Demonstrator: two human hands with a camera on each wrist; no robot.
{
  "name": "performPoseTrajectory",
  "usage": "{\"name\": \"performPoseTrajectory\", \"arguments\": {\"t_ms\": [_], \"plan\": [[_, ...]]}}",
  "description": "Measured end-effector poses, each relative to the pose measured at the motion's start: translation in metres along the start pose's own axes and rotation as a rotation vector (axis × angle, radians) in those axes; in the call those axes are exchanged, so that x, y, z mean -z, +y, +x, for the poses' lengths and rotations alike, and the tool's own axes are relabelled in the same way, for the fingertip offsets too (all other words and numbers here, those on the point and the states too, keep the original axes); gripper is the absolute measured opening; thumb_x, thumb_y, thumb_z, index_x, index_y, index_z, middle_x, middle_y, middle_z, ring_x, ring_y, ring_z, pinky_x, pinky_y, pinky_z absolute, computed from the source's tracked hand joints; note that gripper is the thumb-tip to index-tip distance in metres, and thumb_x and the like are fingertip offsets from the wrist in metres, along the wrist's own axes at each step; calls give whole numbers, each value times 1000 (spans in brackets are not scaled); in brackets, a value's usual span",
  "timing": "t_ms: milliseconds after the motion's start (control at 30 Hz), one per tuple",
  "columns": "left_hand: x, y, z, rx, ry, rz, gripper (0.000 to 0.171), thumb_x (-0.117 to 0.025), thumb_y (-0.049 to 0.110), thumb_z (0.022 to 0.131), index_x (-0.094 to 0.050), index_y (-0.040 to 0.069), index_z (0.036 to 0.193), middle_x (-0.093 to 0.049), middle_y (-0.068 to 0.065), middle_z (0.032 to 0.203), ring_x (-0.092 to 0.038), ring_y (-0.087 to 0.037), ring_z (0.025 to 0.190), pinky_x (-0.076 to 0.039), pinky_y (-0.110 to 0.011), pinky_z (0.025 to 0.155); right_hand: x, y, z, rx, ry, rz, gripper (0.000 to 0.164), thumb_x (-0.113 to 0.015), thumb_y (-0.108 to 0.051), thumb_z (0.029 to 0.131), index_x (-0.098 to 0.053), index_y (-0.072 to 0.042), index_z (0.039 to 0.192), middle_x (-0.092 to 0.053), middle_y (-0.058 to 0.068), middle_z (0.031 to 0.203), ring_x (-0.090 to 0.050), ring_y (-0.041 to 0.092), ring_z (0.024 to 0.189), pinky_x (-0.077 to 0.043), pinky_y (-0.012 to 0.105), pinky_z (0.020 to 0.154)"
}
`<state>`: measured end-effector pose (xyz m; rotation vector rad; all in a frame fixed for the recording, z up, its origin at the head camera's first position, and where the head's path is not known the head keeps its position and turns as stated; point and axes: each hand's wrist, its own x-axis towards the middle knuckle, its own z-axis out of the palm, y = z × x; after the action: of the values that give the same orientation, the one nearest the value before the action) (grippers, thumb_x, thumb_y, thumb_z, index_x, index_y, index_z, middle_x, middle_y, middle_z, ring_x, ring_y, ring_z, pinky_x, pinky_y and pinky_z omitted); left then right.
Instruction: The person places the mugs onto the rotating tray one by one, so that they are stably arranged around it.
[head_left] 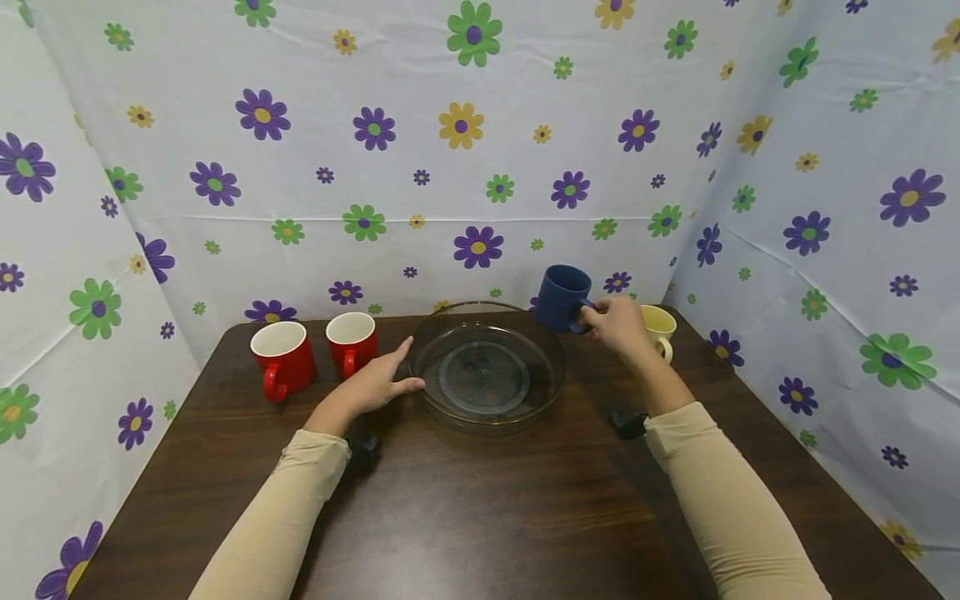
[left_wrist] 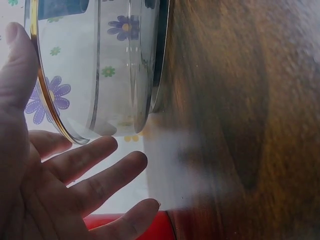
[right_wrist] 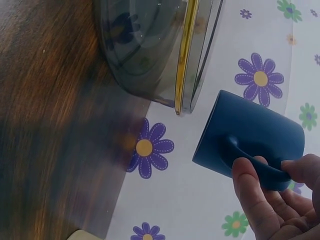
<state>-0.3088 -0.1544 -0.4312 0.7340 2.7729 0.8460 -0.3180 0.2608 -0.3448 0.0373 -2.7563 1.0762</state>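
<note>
A blue mug [head_left: 561, 298] is held up by its handle in my right hand [head_left: 617, 323], just off the right rear rim of a clear glass bowl [head_left: 483, 421]. In the right wrist view my thumb and fingers pinch the handle of the blue mug [right_wrist: 250, 135], which hangs above table level beside the bowl [right_wrist: 145, 55]. My left hand [head_left: 375, 379] rests at the bowl's left side with fingers spread. The left wrist view has the left hand [left_wrist: 65, 170] with thumb and fingertips right at the gold-tinted rim of the bowl [left_wrist: 115, 75].
Two red mugs, one farther left [head_left: 288, 367] and one nearer the bowl [head_left: 354, 348], stand left of my left hand. Partly behind my right hand is a yellow mug [head_left: 660, 321]. Flowered white cloth [head_left: 405, 183] walls the brown wooden table [head_left: 480, 500] at the back and sides.
</note>
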Motion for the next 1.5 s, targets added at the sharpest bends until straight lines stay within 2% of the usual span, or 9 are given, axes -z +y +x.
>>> {"name": "performPoseTrajectory", "arguments": {"t_ms": [267, 467, 667, 933, 1133, 1300, 1500], "plan": [[-2, 2, 10, -10, -7, 11, 94, -65, 44, 98, -12, 0, 161, -23, -24, 163, -33, -42, 147, -28, -55, 119, 5, -3, 0, -8, -5, -20, 32, -58, -19, 104, -69, 10, 111, -74, 24, 97, -69, 13, 65, -54, 20, 59], [1, -1, 1, 18, -12, 22, 95, -65, 45, 98, -11, 0, 161, -24, -24, 163, -34, -42, 146, -28, -56, 119, -5, -12, 3, 21, -24, -13, 30, -60, -18, 103, -71, 9, 108, -75, 22, 93, -70, 15, 64, -51, 20, 55], [2, -4, -1, 21, 1, -1, 94, -66, 42, 98, -11, 0, 162, -23, -23, 163, -33, -41, 147, -27, -55, 119, -11, -18, 10, 45, -30, -9, 29, -61, -17, 102, -72, 10, 107, -75, 23, 94, -68, 9, 60, -49, 18, 54], [2, -5, -1, 30, -7, 5, 94, -66, 42, 98, -11, 1, 162, -23, -23, 164, -33, -40, 147, -27, -54, 119, -21, -21, 12, 70, -56, 10, 30, -61, -15, 101, -70, 12, 111, -75, 24, 95, -75, 33, 75, -49, 20, 54], [1, -3, 3, 19, -7, 8, 94, -66, 40, 98, -10, 1, 162, -23, -23, 164, -33, -40, 147, -26, -54, 120, -24, -23, 11, 82, -66, 8, 29, -58, -11, 99, -69, 13, 112, -76, 21, 91, -73, 29, 69, -48, 21, 53], [1, -3, 3, 28, -12, 15, 95, -66, 43, 98, -10, 1, 162, -22, -22, 164, -33, -40, 148, -27, -54, 120, -29, -24, 16, 86, -81, -13, 28, -58, -8, 97, -70, 12, 113, -75, 24, 96, -73, 36, 77, -48, 19, 54], [1, -3, 1, 34, -17, 17, 95, -66, 43, 98, -10, 1, 162, -22, -22, 164, -32, -40, 148, -27, -54, 119, -38, -28, 23, 64, -98, -32, 26, -58, -8, 94, -71, 9, 109, -73, 23, 97, -74, 35, 79, -47, 19, 52]]}}
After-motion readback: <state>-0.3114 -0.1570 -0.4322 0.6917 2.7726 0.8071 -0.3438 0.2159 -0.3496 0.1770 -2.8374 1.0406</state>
